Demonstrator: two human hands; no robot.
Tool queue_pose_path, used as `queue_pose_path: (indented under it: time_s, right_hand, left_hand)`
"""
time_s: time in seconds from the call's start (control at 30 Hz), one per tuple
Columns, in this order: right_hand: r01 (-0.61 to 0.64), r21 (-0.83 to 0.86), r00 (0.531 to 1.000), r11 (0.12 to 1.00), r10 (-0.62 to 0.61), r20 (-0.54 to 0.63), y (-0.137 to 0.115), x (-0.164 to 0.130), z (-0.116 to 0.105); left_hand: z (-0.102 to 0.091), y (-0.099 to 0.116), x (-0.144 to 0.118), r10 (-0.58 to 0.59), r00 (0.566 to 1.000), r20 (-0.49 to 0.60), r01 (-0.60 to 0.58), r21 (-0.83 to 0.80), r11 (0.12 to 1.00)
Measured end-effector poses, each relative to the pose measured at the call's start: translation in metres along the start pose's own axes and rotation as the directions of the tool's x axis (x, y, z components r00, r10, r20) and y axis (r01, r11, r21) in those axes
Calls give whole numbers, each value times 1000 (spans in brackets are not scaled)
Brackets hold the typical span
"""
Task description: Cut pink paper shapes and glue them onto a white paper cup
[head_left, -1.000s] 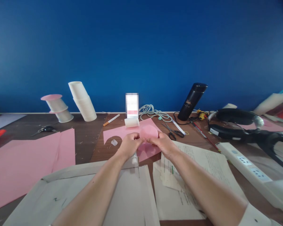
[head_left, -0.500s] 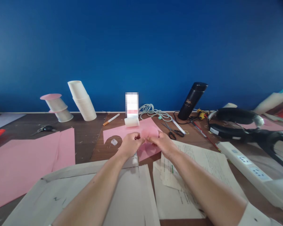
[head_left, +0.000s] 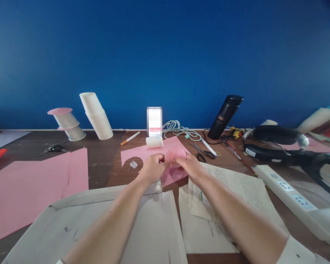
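1. Head view: both hands meet above the desk [head_left: 104, 161], pinching a pink disc [head_left: 175, 156]
2. Left hand [head_left: 151, 169] grips its left edge, right hand [head_left: 191, 168] its right
3. Disc hovers over a pink sheet [head_left: 143, 156], near scissors [head_left: 202, 153] and a cup [head_left: 154, 142]

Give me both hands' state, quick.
Left hand: closed, pinching the pink paper piece.
Right hand: closed, pinching the same piece.

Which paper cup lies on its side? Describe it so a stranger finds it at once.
Start at the blue wall and drop to the pink sheet mid-table. At its far edge lies the small white cup, just beyond both hands. Unlike the stacked cups far left, it lies alone, tipped over.
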State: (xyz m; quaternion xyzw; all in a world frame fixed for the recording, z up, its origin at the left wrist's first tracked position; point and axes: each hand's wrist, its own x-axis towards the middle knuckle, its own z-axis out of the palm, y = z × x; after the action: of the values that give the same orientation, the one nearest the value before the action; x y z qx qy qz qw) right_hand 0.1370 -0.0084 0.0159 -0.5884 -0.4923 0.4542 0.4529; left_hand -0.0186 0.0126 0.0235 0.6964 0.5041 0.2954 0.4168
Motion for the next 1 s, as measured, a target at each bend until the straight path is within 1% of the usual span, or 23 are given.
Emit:
queue_pose_path:
  time_s: [0.2, 0.33, 0.57, 0.7, 0.83, 1.0]
  right_hand:
    - [3, 10, 1000, 1000, -3, -2, -2, 0, 0]
    - [-53, 61, 999, 997, 53, -1, 4, 3, -1]
    - [-79, 113, 997, 990, 78, 15, 10, 6, -1]
    - [-62, 131, 998, 990, 57, 39, 8, 5, 0]
    - [-62, 112, 998, 992, 61, 19, 6, 5, 1]
    - [-57, 131, 998, 990, 55, 25, 7, 6, 0]
  left_hand:
    - [0, 0, -1, 24, 1000, 8, -24, 27, 999]
    - [1, -1, -1, 48, 999, 6, -48, 50, 998]
    - [2, -4, 0, 114, 993, 2, -114, 89, 989]
    - [3, -6, 0, 154, 988, -7, -152, 124, 981]
    - [4, -7, 0, 201, 979, -13, -198, 136, 971]
    - [4, -7, 0, 215, 977, -12, -210, 165, 964]
